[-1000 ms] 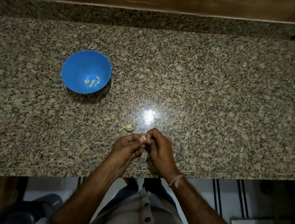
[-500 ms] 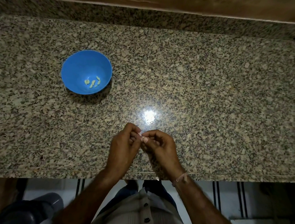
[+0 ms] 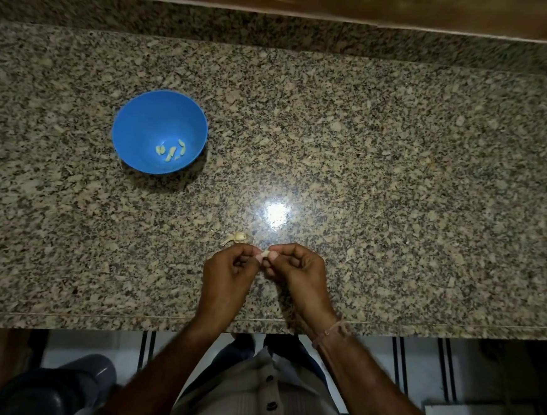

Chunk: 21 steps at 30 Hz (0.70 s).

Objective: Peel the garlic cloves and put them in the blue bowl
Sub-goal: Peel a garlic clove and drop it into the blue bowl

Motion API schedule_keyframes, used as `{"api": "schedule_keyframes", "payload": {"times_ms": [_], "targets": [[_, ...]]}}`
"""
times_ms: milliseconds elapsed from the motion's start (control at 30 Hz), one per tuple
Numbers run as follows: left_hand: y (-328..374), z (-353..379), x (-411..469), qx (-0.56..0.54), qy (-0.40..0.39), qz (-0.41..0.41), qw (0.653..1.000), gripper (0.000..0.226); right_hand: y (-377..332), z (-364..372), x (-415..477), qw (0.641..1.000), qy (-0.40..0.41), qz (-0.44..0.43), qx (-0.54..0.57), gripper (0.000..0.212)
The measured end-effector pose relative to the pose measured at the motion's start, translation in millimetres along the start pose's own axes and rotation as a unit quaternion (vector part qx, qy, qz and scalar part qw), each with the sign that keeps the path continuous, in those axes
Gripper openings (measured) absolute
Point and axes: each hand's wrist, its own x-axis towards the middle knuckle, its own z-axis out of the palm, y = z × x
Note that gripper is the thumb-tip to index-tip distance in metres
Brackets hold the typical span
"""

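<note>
**Clove pinched between both hands, bowl off to the left**

At the left of the granite counter (image 3: 401, 152) the blue bowl (image 3: 131, 130) is seen standing upright, with a few peeled cloves (image 3: 170, 152) lying in its bottom. Between bowl and hands, just beyond the fingertips, a small scrap of papery garlic skin (image 3: 235, 237) is left on the stone. Near the front edge the left hand (image 3: 227, 274) and the right hand (image 3: 299, 275) are brought together, thumb and fingertips of each closed on one garlic clove (image 3: 265, 254); how much skin remains on it cannot be told. Its long axis appears to run roughly left to right, from one hand to the other. The bowl lies up and to the left of the clove, well apart, so the left hand is judged the nearer for the drop.
</note>
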Motion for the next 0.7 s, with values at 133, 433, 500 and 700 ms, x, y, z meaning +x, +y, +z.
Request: {"api": "schedule_keyframes", "payload": {"times_ms": [133,433,500,700], "targets": [[-2,0,3,0.005,0.000,-0.015,1.000,0.014,1,0,0,1.000,0.002,-0.003,0.000,0.007],[-6,1,6,-0.030,-0.014,-0.052,0.998,0.014,-2,-2,2,0.999,-0.032,0.007,0.006,0.012],[-8,1,6,-0.075,-0.033,-0.073,0.994,0.015,-3,-4,2,0.999,-0.045,-0.009,-0.018,0.013],[-3,3,7,-0.145,-0.060,-0.120,0.980,0.018,-7,-13,1,0.989,-0.074,-0.069,-0.105,0.009]]}}
